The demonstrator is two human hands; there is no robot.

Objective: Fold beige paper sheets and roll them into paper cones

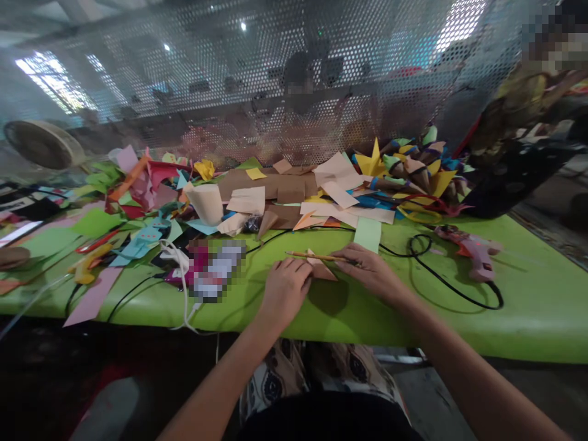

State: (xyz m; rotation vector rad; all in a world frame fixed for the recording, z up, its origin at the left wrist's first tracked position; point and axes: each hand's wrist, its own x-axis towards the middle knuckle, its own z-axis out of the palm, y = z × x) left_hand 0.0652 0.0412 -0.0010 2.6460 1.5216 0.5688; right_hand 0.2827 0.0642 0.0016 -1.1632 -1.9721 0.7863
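Note:
On the green tabletop in front of me, my left hand (287,288) has its fingers bent together at the left edge of a small peach paper piece (324,271). The piece looks folded or pointed, and its left part is hidden behind my fingers. From the right, my right hand (370,272) grips the end of a yellow pencil (312,255). The pencil lies nearly level across the top of the paper, its tip pointing left past my left fingertips. A pale green paper strip (368,234) lies just beyond my right hand.
Left of my hands lies a power strip (219,269) with cables. A pink glue gun (478,254) lies right and a yellow one (88,264) far left. Paper cones (416,168), a cream roll (206,204) and coloured scraps line the back, before a perforated metal screen (275,79).

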